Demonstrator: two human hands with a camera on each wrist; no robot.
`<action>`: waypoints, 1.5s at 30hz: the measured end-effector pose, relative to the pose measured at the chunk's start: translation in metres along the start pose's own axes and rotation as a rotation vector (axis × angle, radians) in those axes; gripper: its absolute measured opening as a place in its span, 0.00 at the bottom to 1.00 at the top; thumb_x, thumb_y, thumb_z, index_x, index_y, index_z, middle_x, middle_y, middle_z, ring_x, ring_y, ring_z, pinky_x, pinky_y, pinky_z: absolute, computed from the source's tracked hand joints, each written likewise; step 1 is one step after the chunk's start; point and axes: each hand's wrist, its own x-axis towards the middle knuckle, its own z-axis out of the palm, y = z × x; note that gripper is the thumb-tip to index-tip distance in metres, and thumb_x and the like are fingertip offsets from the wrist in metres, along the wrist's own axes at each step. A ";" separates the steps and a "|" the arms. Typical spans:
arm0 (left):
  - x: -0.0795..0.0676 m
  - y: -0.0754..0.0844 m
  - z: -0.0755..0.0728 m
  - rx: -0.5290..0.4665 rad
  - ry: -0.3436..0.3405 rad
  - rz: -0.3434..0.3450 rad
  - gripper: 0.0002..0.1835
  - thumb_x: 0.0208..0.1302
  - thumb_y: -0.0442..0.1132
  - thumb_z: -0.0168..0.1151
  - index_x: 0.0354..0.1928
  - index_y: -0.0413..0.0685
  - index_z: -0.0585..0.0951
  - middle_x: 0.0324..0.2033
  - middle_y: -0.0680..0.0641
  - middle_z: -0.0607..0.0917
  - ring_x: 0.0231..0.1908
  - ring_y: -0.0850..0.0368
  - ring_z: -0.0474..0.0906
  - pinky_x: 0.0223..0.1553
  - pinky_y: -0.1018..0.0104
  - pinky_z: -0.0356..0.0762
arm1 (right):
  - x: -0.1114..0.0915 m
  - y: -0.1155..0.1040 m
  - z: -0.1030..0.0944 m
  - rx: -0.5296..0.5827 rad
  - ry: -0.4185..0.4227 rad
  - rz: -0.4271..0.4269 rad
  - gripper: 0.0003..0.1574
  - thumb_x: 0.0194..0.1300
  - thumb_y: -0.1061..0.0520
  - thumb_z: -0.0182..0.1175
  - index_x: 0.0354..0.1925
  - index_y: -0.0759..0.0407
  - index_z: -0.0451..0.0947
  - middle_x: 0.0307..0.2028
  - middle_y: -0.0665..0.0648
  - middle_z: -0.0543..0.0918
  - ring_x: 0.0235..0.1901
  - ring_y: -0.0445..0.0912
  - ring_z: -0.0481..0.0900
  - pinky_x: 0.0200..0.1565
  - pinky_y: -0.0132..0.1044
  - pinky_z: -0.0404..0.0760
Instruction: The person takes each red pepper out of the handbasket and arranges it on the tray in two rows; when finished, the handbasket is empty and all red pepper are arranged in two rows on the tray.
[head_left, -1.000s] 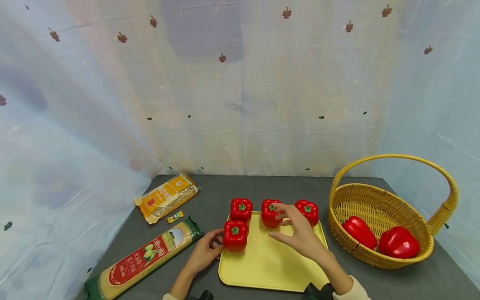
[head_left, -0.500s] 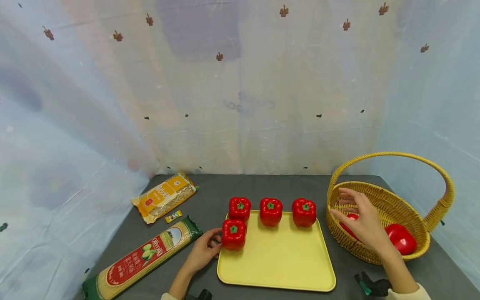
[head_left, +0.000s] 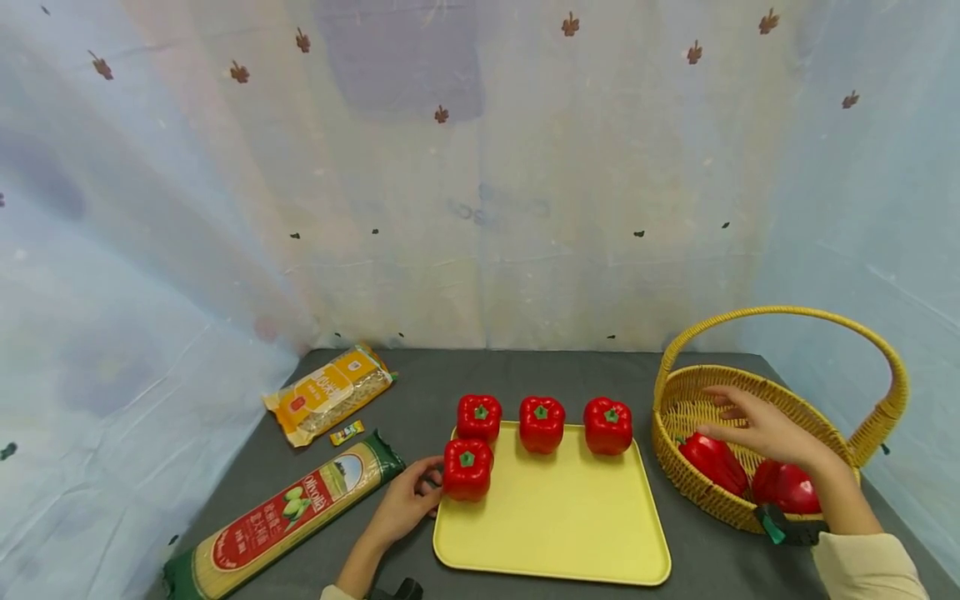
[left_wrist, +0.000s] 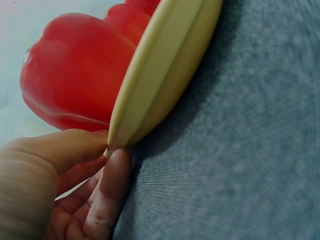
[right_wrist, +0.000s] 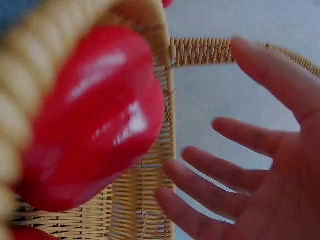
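My left hand (head_left: pixel 403 505) pinches the rim of a yellow tray (head_left: pixel 558 533) at its left edge; the left wrist view shows thumb and finger meeting on the tray rim (left_wrist: pixel 160 70). Right beside those fingers sits a red bell pepper (head_left: pixel 468 470) on the tray. Behind it are three more: a left bell pepper (head_left: pixel 478 417), a middle bell pepper (head_left: pixel 542 424) and a right bell pepper (head_left: pixel 607 426). My right hand (head_left: pixel 768 429) hovers over a wicker basket (head_left: pixel 682 492), fingers spread and holding nothing. Inside lie an elongated red pepper (head_left: pixel 712 462) and a large bell pepper (right_wrist: pixel 95 120).
The basket's tall arched handle (head_left: pixel 780 311) rises above it at the right. On the left lie a spaghetti pack (head_left: pixel 285 517), an orange-yellow food bag (head_left: pixel 330 396) and a small yellow packet (head_left: pixel 347 432). A patterned curtain (head_left: pixel 480 208) hangs behind the dark table.
My right hand has left the middle bell pepper at the tray's back edge and moved right, over the basket. The left hand stays at the tray's left edge.
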 end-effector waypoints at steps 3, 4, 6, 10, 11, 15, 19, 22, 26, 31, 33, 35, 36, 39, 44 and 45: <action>0.003 -0.012 0.001 -0.002 -0.002 -0.002 0.25 0.61 0.33 0.62 0.59 0.34 0.69 0.36 0.44 0.76 0.24 0.59 0.76 0.24 0.65 0.80 | 0.004 0.010 -0.001 0.044 -0.094 0.009 0.37 0.63 0.51 0.60 0.62 0.70 0.61 0.55 0.73 0.70 0.52 0.68 0.69 0.43 0.54 0.77; 0.003 -0.015 0.001 -0.004 -0.004 0.000 0.25 0.61 0.34 0.62 0.59 0.35 0.70 0.36 0.44 0.76 0.24 0.60 0.76 0.24 0.66 0.80 | 0.005 0.013 -0.001 0.057 -0.124 0.015 0.37 0.64 0.52 0.59 0.63 0.69 0.61 0.55 0.73 0.70 0.53 0.68 0.69 0.43 0.52 0.77; 0.004 -0.018 0.001 -0.012 -0.009 0.010 0.26 0.61 0.36 0.63 0.59 0.35 0.70 0.36 0.44 0.76 0.25 0.60 0.76 0.25 0.66 0.80 | 0.007 0.019 -0.001 0.099 -0.180 0.024 0.36 0.64 0.53 0.59 0.64 0.69 0.61 0.56 0.73 0.69 0.54 0.69 0.67 0.43 0.50 0.76; 0.004 -0.020 0.002 -0.017 -0.012 0.021 0.26 0.60 0.38 0.63 0.59 0.36 0.70 0.36 0.44 0.76 0.25 0.60 0.76 0.25 0.65 0.80 | 0.011 0.030 0.000 0.180 -0.269 0.061 0.37 0.64 0.54 0.58 0.65 0.69 0.59 0.56 0.75 0.68 0.53 0.68 0.69 0.42 0.48 0.78; 0.004 -0.020 0.002 -0.017 -0.012 0.020 0.26 0.60 0.38 0.63 0.59 0.36 0.70 0.36 0.44 0.76 0.25 0.60 0.76 0.25 0.65 0.80 | 0.012 0.032 0.001 0.205 -0.291 0.071 0.37 0.65 0.54 0.58 0.65 0.70 0.58 0.55 0.76 0.68 0.52 0.67 0.70 0.42 0.49 0.78; 0.003 -0.019 0.003 -0.012 -0.001 0.008 0.26 0.60 0.36 0.63 0.59 0.36 0.70 0.36 0.44 0.76 0.24 0.61 0.76 0.25 0.66 0.80 | 0.014 0.042 0.003 0.304 -0.382 0.138 0.39 0.65 0.55 0.57 0.67 0.71 0.54 0.56 0.78 0.66 0.52 0.63 0.71 0.42 0.52 0.79; 0.001 -0.011 0.003 -0.009 0.012 0.011 0.25 0.60 0.32 0.62 0.59 0.33 0.70 0.35 0.44 0.76 0.24 0.61 0.75 0.24 0.65 0.79 | 0.015 0.047 0.006 0.382 -0.453 0.211 0.40 0.65 0.54 0.56 0.67 0.70 0.52 0.58 0.77 0.63 0.52 0.60 0.71 0.44 0.53 0.78; -0.002 0.001 0.001 -0.011 0.007 0.010 0.24 0.60 0.31 0.61 0.58 0.31 0.69 0.35 0.42 0.76 0.24 0.58 0.76 0.24 0.63 0.80 | 0.015 0.049 0.008 0.416 -0.485 0.246 0.40 0.66 0.53 0.55 0.67 0.70 0.53 0.58 0.76 0.63 0.51 0.57 0.71 0.43 0.50 0.79; -0.007 0.015 -0.001 -0.017 -0.009 -0.006 0.24 0.61 0.31 0.61 0.58 0.29 0.69 0.35 0.42 0.76 0.25 0.56 0.77 0.26 0.61 0.81 | 0.016 0.050 0.008 0.428 -0.518 0.251 0.38 0.67 0.53 0.53 0.67 0.69 0.54 0.56 0.70 0.66 0.45 0.51 0.72 0.39 0.44 0.78; -0.009 0.019 -0.002 -0.016 -0.010 -0.004 0.24 0.61 0.31 0.60 0.58 0.29 0.69 0.36 0.42 0.76 0.26 0.55 0.77 0.26 0.61 0.81 | 0.015 0.049 0.009 0.423 -0.550 0.224 0.38 0.66 0.54 0.55 0.67 0.68 0.56 0.49 0.62 0.69 0.31 0.46 0.70 0.28 0.39 0.75; -0.009 0.019 -0.002 -0.017 -0.008 -0.001 0.24 0.61 0.31 0.60 0.58 0.29 0.69 0.36 0.41 0.76 0.26 0.55 0.77 0.26 0.61 0.81 | 0.015 0.050 0.009 0.424 -0.556 0.214 0.39 0.64 0.54 0.56 0.67 0.68 0.56 0.49 0.62 0.70 0.34 0.47 0.71 0.30 0.40 0.76; -0.009 0.019 -0.002 -0.018 -0.008 0.001 0.24 0.61 0.31 0.60 0.58 0.29 0.69 0.36 0.41 0.76 0.26 0.55 0.77 0.26 0.61 0.81 | 0.015 0.050 0.010 0.420 -0.559 0.210 0.40 0.63 0.54 0.58 0.66 0.69 0.56 0.51 0.62 0.70 0.39 0.48 0.71 0.33 0.42 0.77; -0.009 0.019 -0.002 -0.019 -0.008 0.000 0.25 0.61 0.31 0.60 0.58 0.29 0.69 0.36 0.41 0.76 0.26 0.55 0.77 0.26 0.61 0.81 | 0.015 0.050 0.010 0.419 -0.561 0.212 0.41 0.62 0.54 0.59 0.66 0.69 0.56 0.52 0.62 0.70 0.41 0.49 0.71 0.35 0.43 0.78; -0.009 0.019 -0.002 -0.016 -0.011 -0.001 0.25 0.61 0.31 0.61 0.58 0.29 0.69 0.36 0.41 0.76 0.26 0.55 0.77 0.26 0.61 0.81 | 0.014 0.050 0.010 0.417 -0.555 0.222 0.42 0.62 0.54 0.60 0.66 0.72 0.55 0.52 0.63 0.70 0.43 0.50 0.71 0.36 0.44 0.78; -0.008 0.018 -0.002 -0.013 -0.007 0.003 0.25 0.61 0.31 0.61 0.58 0.29 0.69 0.36 0.42 0.76 0.25 0.55 0.77 0.26 0.61 0.81 | 0.011 0.047 0.005 0.352 -0.482 0.268 0.45 0.59 0.52 0.62 0.64 0.75 0.54 0.51 0.66 0.70 0.44 0.53 0.73 0.38 0.44 0.79; -0.008 0.018 -0.002 -0.014 -0.006 0.004 0.25 0.61 0.31 0.61 0.58 0.29 0.69 0.36 0.42 0.76 0.25 0.55 0.77 0.26 0.61 0.81 | 0.011 0.046 0.004 0.319 -0.458 0.273 0.46 0.59 0.51 0.62 0.64 0.76 0.55 0.52 0.68 0.69 0.45 0.55 0.72 0.39 0.45 0.79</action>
